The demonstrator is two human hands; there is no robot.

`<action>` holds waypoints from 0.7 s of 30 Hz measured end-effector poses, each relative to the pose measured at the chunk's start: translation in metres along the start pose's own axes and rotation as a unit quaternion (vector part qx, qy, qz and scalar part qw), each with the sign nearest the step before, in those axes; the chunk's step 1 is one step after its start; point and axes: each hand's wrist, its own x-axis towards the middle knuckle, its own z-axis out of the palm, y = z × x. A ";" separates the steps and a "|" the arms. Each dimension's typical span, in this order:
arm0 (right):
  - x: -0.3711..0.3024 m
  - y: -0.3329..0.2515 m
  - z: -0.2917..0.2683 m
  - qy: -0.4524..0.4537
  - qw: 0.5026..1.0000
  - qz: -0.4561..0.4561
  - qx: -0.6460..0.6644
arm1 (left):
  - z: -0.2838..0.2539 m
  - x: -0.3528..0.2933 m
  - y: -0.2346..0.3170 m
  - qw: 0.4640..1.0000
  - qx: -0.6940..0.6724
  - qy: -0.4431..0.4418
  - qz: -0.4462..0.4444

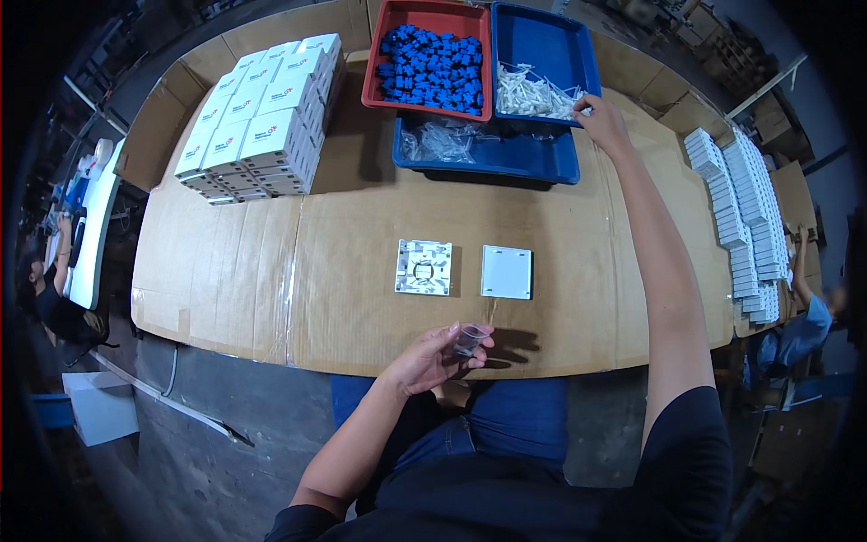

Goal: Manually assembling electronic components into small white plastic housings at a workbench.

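My left hand (432,359) is near the front edge of the cardboard-covered table, its fingers closed round a small clear plastic bag (470,340). My right hand (600,121) reaches far forward to the right rim of a blue bin (545,36) with small, slender white pieces (533,93) in it. Its fingertips are pinched together over the pieces; what they hold is too small to make out. Between me and the bins lie a square box (424,267) with a grey-and-white pattern and a round mark, and a flat white square plate (507,272).
A red bin (368,86) of blue plastic parts stands beside the blue bin. In front, a lower blue tray (488,170) holds clear bags. White boxes (262,126) are stacked at left, white pieces (741,217) at right. Other people work at both sides.
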 end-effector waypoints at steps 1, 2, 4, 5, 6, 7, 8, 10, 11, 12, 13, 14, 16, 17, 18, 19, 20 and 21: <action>0.000 0.004 0.001 0.030 0.999 -0.008 0.040 | 0.001 0.000 0.001 1.000 -0.001 0.001 -0.005; -0.001 0.009 0.000 0.060 0.995 -0.015 0.080 | 0.001 0.001 0.001 1.000 0.000 -0.002 -0.005; 0.002 0.015 -0.006 0.094 0.983 -0.001 0.157 | 0.000 0.004 0.001 1.000 -0.002 -0.012 -0.004; 0.003 0.016 -0.011 0.126 0.964 0.011 0.234 | -0.001 0.006 0.000 1.000 -0.001 -0.015 -0.005; -0.001 0.020 -0.018 0.130 0.964 0.012 0.231 | -0.002 0.007 -0.002 1.000 -0.003 -0.007 -0.004; -0.009 -0.009 -0.027 0.119 0.930 0.063 0.341 | -0.004 0.004 -0.003 1.000 -0.008 0.011 0.003; -0.020 -0.034 -0.042 0.111 0.884 0.115 0.440 | -0.004 0.002 -0.003 1.000 -0.007 0.010 0.005; -0.042 -0.061 -0.068 0.118 0.844 0.098 0.515 | -0.002 0.003 -0.002 1.000 -0.008 0.017 0.003; -0.054 -0.076 -0.082 0.115 0.808 0.072 0.574 | -0.001 0.004 -0.002 1.000 -0.006 0.013 0.001; -0.065 -0.089 -0.093 0.112 0.765 0.044 0.632 | -0.001 0.003 -0.001 1.000 -0.001 0.013 0.004; -0.075 -0.100 -0.103 0.116 0.767 0.044 0.630 | 0.000 0.003 -0.002 1.000 0.002 0.011 0.007; -0.084 -0.109 -0.111 0.116 0.753 0.024 0.647 | 0.001 0.002 -0.001 1.000 0.005 0.008 0.005; -0.098 -0.119 -0.119 0.118 0.740 0.001 0.662 | 0.004 -0.001 0.000 1.000 0.017 0.021 -0.003; -0.103 -0.121 -0.122 0.117 0.742 -0.004 0.661 | 0.004 0.000 -0.002 1.000 0.020 0.020 -0.004; -0.109 -0.124 -0.124 0.114 0.743 -0.009 0.659 | 0.001 0.000 -0.006 1.000 0.012 0.019 0.006; -0.113 -0.128 -0.125 0.117 0.743 -0.010 0.659 | -0.001 0.002 -0.008 1.000 0.006 0.018 0.015; -0.117 -0.131 -0.125 0.110 0.743 -0.016 0.660 | -0.003 0.002 -0.010 1.000 0.007 0.018 0.014; -0.121 -0.134 -0.124 0.102 0.743 -0.022 0.662 | -0.006 0.001 -0.013 1.000 -0.008 0.015 0.018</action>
